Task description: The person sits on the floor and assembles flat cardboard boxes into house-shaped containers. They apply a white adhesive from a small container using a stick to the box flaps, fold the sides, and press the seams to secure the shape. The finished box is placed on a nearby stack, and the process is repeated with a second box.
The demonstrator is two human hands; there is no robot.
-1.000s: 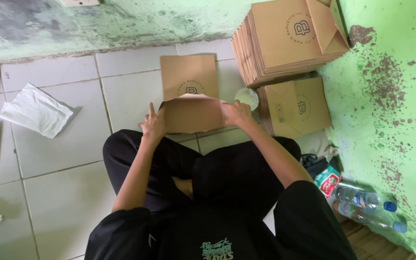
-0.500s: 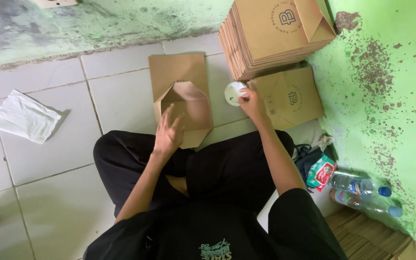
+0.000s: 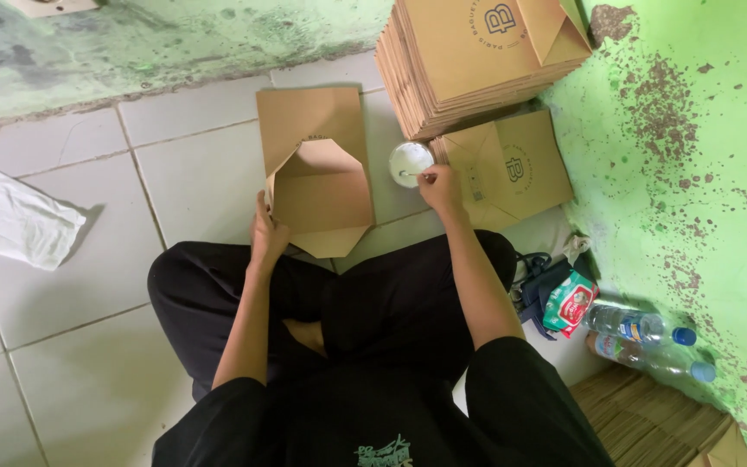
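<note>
I sit cross-legged on a white tiled floor. My left hand [image 3: 267,232] grips the left edge of a half-folded brown cardboard box [image 3: 320,192] that stands open in front of my knees. Behind it a flat brown cardboard blank [image 3: 304,117] lies on the tiles. My right hand [image 3: 439,187] reaches to a small white round cup [image 3: 409,161] on the floor and pinches a thin stick that dips into it.
A tall stack of flat brown box blanks [image 3: 477,60] leans by the green wall [image 3: 702,173], with one more blank [image 3: 516,169] on the floor below. Crumpled white paper [image 3: 19,227] lies left. Two plastic bottles [image 3: 646,339] and a red-green packet [image 3: 569,303] sit right.
The box went from being pressed flat by both hands to standing open. My right hand left it and moved right to the white cup. My left hand stayed on the box.
</note>
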